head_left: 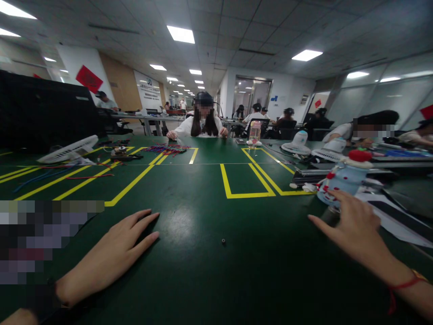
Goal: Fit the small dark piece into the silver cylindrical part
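Observation:
My left hand (125,246) lies on the green table (189,271) with its fingers stretched out and nothing in them. On the right, my right hand (358,225) is spread beside a light blue bottle (347,178) with a red top and red spots. Its fingertips overlap the bottle's lower part in the view, and I cannot tell whether they touch it. A small dark ring-shaped piece (223,242) lies on the table between my two hands, apart from both.
Yellow tape (250,195) marks boxes on the table. Coloured wires (169,149) and a white fan part (71,150) lie at the far left. White fan heads (297,143), a pink bottle (255,133) and papers (399,221) are to the right. A person (203,117) sits opposite.

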Demonstrator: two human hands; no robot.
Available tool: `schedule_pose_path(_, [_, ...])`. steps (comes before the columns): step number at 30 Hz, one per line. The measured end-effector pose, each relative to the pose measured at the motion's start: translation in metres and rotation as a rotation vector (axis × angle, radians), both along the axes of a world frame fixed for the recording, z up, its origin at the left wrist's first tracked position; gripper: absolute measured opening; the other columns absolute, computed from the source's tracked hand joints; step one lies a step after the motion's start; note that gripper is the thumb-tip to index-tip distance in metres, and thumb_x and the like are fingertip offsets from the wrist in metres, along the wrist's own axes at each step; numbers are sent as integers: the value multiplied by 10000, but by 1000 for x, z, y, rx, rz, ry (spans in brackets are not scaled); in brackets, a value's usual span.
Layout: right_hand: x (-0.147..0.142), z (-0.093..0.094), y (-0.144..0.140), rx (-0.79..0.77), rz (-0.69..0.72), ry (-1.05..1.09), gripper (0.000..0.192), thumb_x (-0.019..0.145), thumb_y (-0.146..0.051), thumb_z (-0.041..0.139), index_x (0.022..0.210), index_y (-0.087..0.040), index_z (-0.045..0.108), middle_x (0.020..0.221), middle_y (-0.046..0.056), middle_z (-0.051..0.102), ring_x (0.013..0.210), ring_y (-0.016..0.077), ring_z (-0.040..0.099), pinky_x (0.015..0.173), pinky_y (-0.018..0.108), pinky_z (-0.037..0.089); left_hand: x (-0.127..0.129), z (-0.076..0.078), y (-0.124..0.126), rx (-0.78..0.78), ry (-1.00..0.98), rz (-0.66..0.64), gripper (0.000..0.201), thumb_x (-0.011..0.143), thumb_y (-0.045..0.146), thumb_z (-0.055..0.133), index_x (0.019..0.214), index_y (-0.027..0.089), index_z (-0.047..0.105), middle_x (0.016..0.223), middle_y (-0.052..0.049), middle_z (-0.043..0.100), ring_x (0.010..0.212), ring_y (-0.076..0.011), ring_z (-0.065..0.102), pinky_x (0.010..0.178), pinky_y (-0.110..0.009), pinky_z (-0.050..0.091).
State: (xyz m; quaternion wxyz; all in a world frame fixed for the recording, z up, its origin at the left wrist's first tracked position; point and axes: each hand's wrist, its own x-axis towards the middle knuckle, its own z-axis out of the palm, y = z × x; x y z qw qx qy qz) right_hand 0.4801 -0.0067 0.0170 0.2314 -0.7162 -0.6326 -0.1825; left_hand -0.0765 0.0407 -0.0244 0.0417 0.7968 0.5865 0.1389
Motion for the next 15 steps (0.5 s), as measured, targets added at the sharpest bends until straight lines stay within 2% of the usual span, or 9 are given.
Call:
schedule_pose_path(2, [-50, 9, -1, -8, 260, 3, 580, 791, -521, 576, 1271, -207, 493, 1300, 138, 505, 1209, 333, 434, 985, 530, 340, 8, 3, -3, 25, 12, 7, 565, 897, 565, 428, 1401, 311, 421, 1436, -55, 458, 1294, -305, 441, 1066, -484, 366])
schedule_pose_path(4, [-105, 13, -1, -206, 580, 120, 357, 854, -406, 548, 1175, -257, 588, 1212, 80, 572, 1127, 245, 500, 952, 447, 392, 12, 5, -5, 31, 17, 10, 563, 899, 563, 419, 1406, 318, 413, 1433, -51, 465, 1288, -303, 451, 1052, -480, 382])
schedule_pose_path(5, [-131, 13, 0, -285, 683, 186, 336, 863, -379, 549, 1174, -262, 600, 1190, 73, 583, 1090, 218, 516, 934, 413, 408, 12, 5, -5, 31, 19, 12, 564, 899, 563, 418, 1408, 321, 410, 1435, -47, 465, 1289, -302, 452, 1053, -478, 382])
schedule_pose_path(7, [-174, 9, 3, -378, 829, 252, 337, 849, -366, 586, 1169, -265, 617, 1133, 58, 604, 1030, 190, 528, 890, 365, 427, 10, 5, -6, 24, 28, 21, 565, 897, 566, 419, 1409, 328, 409, 1441, -37, 462, 1299, -296, 443, 1067, -472, 368])
schedule_pose_path(9, [-197, 5, 8, -409, 892, 258, 229, 854, -336, 586, 1048, -248, 671, 1025, 42, 630, 963, 172, 538, 850, 339, 431, 8, 5, -6, 12, 36, 25, 563, 899, 565, 415, 1411, 331, 405, 1451, -29, 450, 1310, -287, 431, 1080, -462, 355])
schedule_pose_path(10, [-199, 5, 10, -413, 896, 259, 178, 868, -315, 565, 975, -236, 684, 973, 36, 637, 931, 164, 545, 833, 329, 433, 7, 4, -6, 6, 39, 26, 563, 901, 564, 412, 1414, 332, 399, 1457, -26, 443, 1312, -283, 428, 1081, -457, 355])
schedule_pose_path(12, [-185, 12, 13, -398, 841, 278, 180, 899, -292, 509, 913, -223, 674, 927, 28, 644, 888, 152, 561, 806, 316, 444, 7, 4, -6, 3, 42, 24, 564, 903, 563, 409, 1417, 331, 395, 1462, -26, 436, 1311, -281, 429, 1079, -451, 360])
schedule_pose_path(15, [-126, 34, 13, -267, 615, 236, 224, 904, -353, 478, 977, -235, 653, 986, 38, 651, 901, 174, 586, 805, 338, 454, 8, 3, -6, 27, 48, 14, 569, 902, 560, 411, 1417, 320, 398, 1454, -35, 446, 1305, -293, 432, 1072, -460, 364])
